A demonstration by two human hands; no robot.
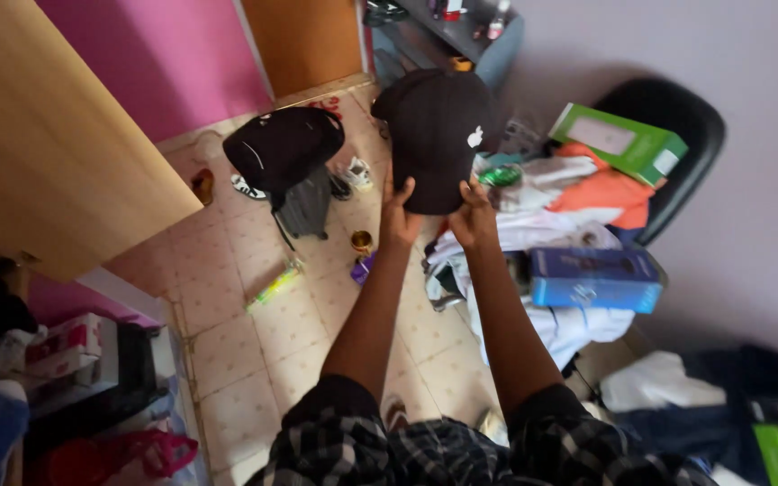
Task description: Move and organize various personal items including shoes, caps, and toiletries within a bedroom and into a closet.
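Two hands: both raised, gripping one cap.
Chair: black, right of cap, heaped with clothes and boxes.
Backpack: black, on floor left of cap.
Cap: black, held aloft by its lower edge.
Left hand: fingers closed on cap's edge.
Right hand: fingers likewise closed on cap.

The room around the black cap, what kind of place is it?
Probably a cluttered bedroom at home. Both hands, left and right, hold up a black cap; clothes and boxes pile on a black chair, a wooden wardrobe stands nearby, and shoes lie on the tiled floor.
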